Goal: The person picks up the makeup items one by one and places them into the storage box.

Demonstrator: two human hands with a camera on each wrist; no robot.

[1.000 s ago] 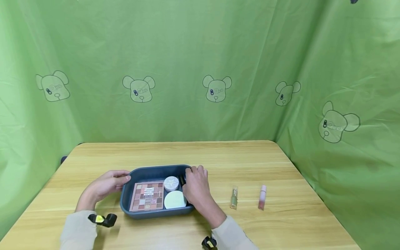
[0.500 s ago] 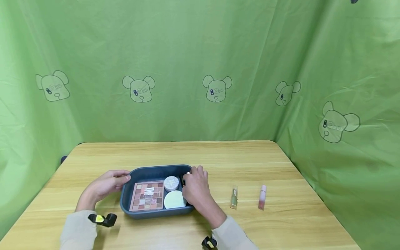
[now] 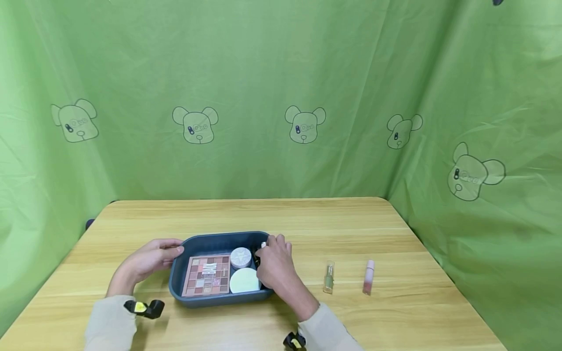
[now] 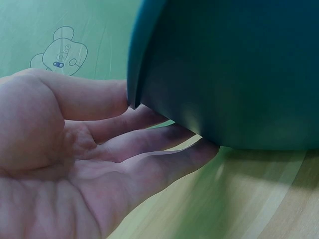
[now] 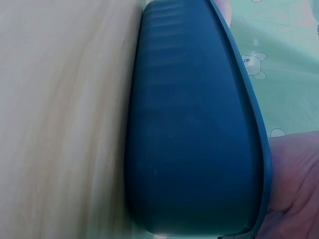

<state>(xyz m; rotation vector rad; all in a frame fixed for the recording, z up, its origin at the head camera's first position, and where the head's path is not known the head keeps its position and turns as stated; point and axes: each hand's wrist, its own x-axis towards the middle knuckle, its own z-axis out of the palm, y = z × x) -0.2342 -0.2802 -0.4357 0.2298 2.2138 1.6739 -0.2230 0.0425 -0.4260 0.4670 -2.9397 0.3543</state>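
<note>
A dark blue tray (image 3: 219, 301) stands on the table, holding an eyeshadow palette (image 3: 206, 276), a small round jar (image 3: 240, 258) with a star on its lid and a white round compact (image 3: 245, 281). My left hand (image 3: 151, 258) grips the tray's left end. In the left wrist view the thumb meets the rim (image 4: 134, 74), with the fingers (image 4: 164, 164) under the wall. My right hand (image 3: 276, 263) is inside the right end, its fingers pinching a slim item with a white end (image 3: 264, 244). Something black (image 3: 256, 256) lies beside it, mostly hidden by that hand.
Right of the tray, a clear lip gloss tube (image 3: 328, 277) with a greenish lower part and a pink lip gloss tube (image 3: 368, 277) lie on the wooden table (image 3: 329, 219). A green curtain (image 3: 246, 161) with bear-head prints hangs around the back and sides.
The white end of the slim item has come into sight at the right fingertips, which shifted slightly. More of the black thing shows. The left hand and tray have stayed put.
</note>
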